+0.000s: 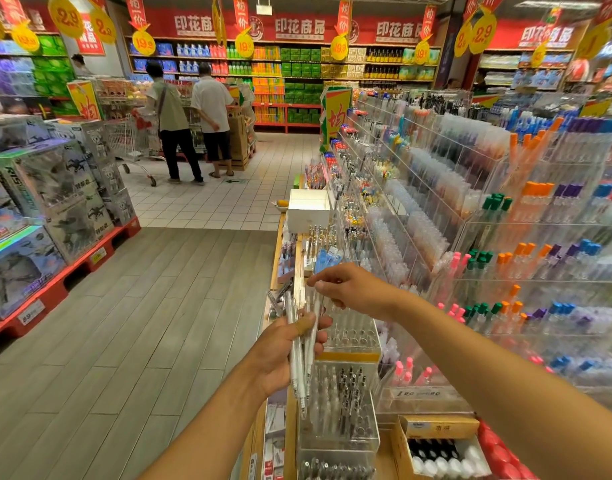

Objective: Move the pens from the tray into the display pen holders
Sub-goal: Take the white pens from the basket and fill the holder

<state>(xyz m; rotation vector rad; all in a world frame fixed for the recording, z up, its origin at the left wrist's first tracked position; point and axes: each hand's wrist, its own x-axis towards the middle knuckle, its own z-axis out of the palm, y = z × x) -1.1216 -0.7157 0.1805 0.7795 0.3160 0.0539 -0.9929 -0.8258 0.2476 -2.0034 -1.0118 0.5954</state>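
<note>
My left hand grips a bundle of several clear white pens, held upright in front of the shelf edge. My right hand reaches across from the right and pinches the top of one pen in that bundle. Just behind and below the hands stand clear acrylic display pen holders with rows of round holes, and a lower holder partly filled with pens. No tray is plainly visible.
Tiered acrylic racks full of coloured pens fill the right side. A white box sits farther along the shelf, a carton of bottles at the lower right. Boxed toys on red pallets line the left; two shoppers stand far down the aisle.
</note>
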